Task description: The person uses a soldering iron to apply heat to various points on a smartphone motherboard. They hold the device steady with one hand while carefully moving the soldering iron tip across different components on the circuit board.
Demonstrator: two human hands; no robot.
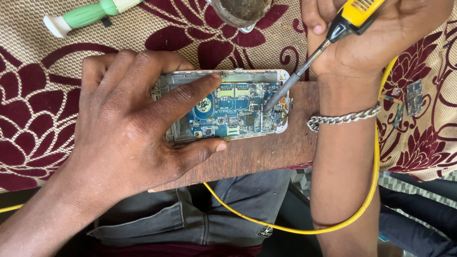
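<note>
An opened phone [238, 107] with its blue circuit board exposed lies on a brown wooden board [266, 152]. My left hand [128, 123] presses down on the phone's left half, with the forefinger along its top edge and the thumb at its lower edge. My right hand [371, 33] grips a yellow-handled soldering iron [333, 33]. The iron's metal tip touches the circuit board near the phone's right end. A chain bracelet [342, 118] hangs on my right wrist.
A yellow cable [295, 229] loops from the iron around my right forearm and across my lap. A green-handled tool [85, 14] lies at the top left on the maroon flowered cloth [28, 119]. A round dish [240, 12] stands at the top, and small metal phone parts [413, 97] lie at the right.
</note>
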